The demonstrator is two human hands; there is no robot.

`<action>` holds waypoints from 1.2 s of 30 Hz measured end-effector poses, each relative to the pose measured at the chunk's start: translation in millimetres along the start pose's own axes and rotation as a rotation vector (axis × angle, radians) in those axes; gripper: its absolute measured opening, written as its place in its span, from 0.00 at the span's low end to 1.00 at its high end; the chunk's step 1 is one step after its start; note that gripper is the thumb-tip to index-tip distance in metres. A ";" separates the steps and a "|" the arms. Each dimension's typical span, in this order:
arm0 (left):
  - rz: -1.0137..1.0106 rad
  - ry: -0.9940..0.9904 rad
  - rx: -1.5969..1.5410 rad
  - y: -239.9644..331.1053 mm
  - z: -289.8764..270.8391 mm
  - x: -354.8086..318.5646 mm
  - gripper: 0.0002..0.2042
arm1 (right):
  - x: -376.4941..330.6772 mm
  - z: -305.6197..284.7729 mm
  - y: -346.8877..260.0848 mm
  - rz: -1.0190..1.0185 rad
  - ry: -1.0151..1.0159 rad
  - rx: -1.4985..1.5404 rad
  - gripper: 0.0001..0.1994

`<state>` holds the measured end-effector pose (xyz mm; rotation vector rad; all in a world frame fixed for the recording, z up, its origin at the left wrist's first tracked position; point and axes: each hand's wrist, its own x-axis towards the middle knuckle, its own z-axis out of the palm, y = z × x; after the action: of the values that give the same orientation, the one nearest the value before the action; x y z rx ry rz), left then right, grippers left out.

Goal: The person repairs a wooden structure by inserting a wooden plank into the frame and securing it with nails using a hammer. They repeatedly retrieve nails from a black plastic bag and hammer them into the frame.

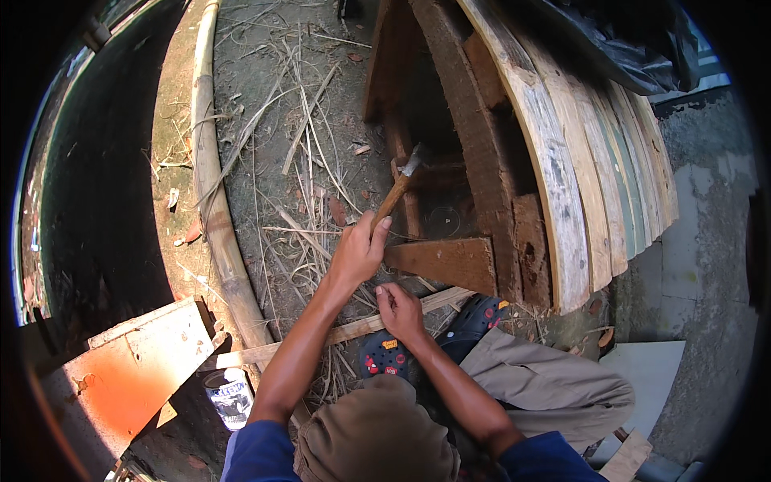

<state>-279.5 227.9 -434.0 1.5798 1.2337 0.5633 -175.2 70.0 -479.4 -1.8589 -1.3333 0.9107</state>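
Observation:
My left hand (359, 251) is wrapped round the wooden handle of a hammer (392, 199), whose grey metal head points away from me. The hammer's head is beside the dark inner beams of a wooden frame (482, 145) with pale slats (554, 153) along its right side. Lower and nearer to me, my right hand (399, 312) is curled closed close to a short brown crosspiece (444, 265) of the frame. Whatever its fingers may hold is hidden. Just below that hand a long thin wooden strip (345, 331) lies across the ground.
A bamboo pole (215, 185) runs along the left, with dry plant strips (305, 145) scattered beside it. At lower left are an orange-stained board (132, 373) and a paint can (230, 399). Black plastic sheeting (618, 40) hangs at upper right. A pale flat panel (654, 386) lies at lower right.

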 end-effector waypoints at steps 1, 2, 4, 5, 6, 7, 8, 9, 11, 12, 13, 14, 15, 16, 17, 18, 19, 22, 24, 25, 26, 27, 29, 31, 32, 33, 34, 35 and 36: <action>-0.001 0.021 0.046 -9.8 2.9 6.2 0.26 | 2.2 1.4 -0.1 -0.018 -0.002 -0.012 0.08; -0.001 0.041 0.091 -19.7 4.5 10.5 0.26 | 3.5 3.3 -1.5 -0.037 -0.003 -0.024 0.08; -0.003 0.015 0.123 -21.6 -2.7 21.8 0.27 | 2.0 0.9 -3.7 -0.036 0.001 0.033 0.08; -0.004 0.002 0.139 -22.5 -6.9 27.5 0.27 | 3.2 0.6 -5.6 -0.037 0.002 0.061 0.08; -0.030 -0.024 0.116 -9.7 -9.8 26.2 0.26 | 2.6 -3.0 -6.8 -0.019 0.012 0.050 0.08; -0.018 -0.015 0.066 1.9 -11.8 21.3 0.26 | 2.7 -4.6 -5.4 -0.006 0.010 0.040 0.08; -0.008 -0.006 0.015 12.6 -11.6 16.5 0.26 | 3.2 -6.6 -3.5 0.006 0.007 0.029 0.08; -0.004 0.006 -0.026 16.0 -12.7 10.9 0.26 | 2.6 -4.0 -4.4 0.018 -0.001 0.029 0.08; 0.026 0.022 -0.011 -0.8 0.1 9.9 0.26 | 0.3 -1.4 1.2 0.027 -0.018 -0.015 0.09; 0.030 0.044 0.029 -22.1 8.1 14.6 0.26 | 2.2 1.4 -1.3 -0.002 -0.024 -0.012 0.09; 0.041 0.056 0.060 -20.8 10.3 19.4 0.26 | 4.7 0.1 -1.0 -0.025 -0.019 -0.019 0.09; 0.014 0.053 0.061 -21.2 9.7 20.4 0.26 | 4.4 0.1 -2.7 -0.019 -0.015 0.000 0.09; 0.031 0.058 0.046 -9.5 4.1 27.7 0.26 | 13.3 -2.1 -2.9 -0.038 -0.001 0.005 0.09; 0.017 0.047 0.031 -1.6 0.3 25.7 0.26 | 10.5 -2.9 -2.8 -0.029 -0.003 0.013 0.09; 0.004 0.036 0.016 5.5 -2.6 20.8 0.26 | 4.7 -3.9 -1.9 -0.020 -0.006 0.022 0.09; 0.024 0.025 -0.035 14.5 -8.5 14.4 0.25 | 2.1 -3.3 -2.5 0.006 -0.021 0.018 0.09; 0.047 0.030 -0.025 8.2 -5.3 9.7 0.25 | 0.4 -1.9 -0.4 0.005 -0.019 0.009 0.09; 0.102 0.037 0.054 -21.3 7.1 4.3 0.23 | 7.0 -0.2 1.6 -0.014 -0.006 0.001 0.08; 0.080 0.003 0.171 -29.5 10.4 2.4 0.23 | 2.8 1.2 -0.2 -0.005 -0.008 0.027 0.08; 0.084 0.011 0.122 -26.7 10.8 3.3 0.23 | 4.7 0.3 0.6 -0.004 -0.008 0.027 0.08; 0.089 0.018 0.072 -23.7 11.2 3.1 0.23 | 7.4 -0.7 1.3 -0.003 -0.008 0.028 0.08; 0.080 0.016 0.025 -15.2 8.8 -2.8 0.23 | 4.5 -0.4 1.0 0.013 -0.014 0.033 0.08; 0.087 -0.007 -0.005 -10.4 10.9 -5.9 0.22 | -0.7 -0.1 4.0 0.029 -0.009 0.010 0.08; 0.102 0.029 0.042 -19.3 11.8 2.0 0.22 | 6.0 2.6 4.2 -0.015 -0.004 -0.027 0.08; 0.083 0.027 0.064 -22.7 9.2 3.5 0.21 | 4.7 1.6 -1.3 -0.011 -0.011 -0.015 0.08; 0.070 0.016 0.073 -19.2 9.8 3.4 0.21 | 3.0 0.5 -1.9 -0.012 -0.006 0.012 0.08; 0.058 0.005 0.083 -15.7 10.0 3.9 0.20 | 1.6 0.3 -3.3 -0.014 -0.002 0.039 0.08; 0.068 -0.003 0.084 -12.5 8.8 3.8 0.20 | 4.1 -1.3 -4.1 -0.015 0.002 0.066 0.09; 0.062 -0.037 0.081 6.0 4.8 -6.7 0.20 | 4.0 -6.4 -3.6 0.027 -0.024 0.006 0.09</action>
<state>-275.5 220.1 -429.0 1.6934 1.1964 0.5273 -170.7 73.9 -473.6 -1.8713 -1.3210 0.9525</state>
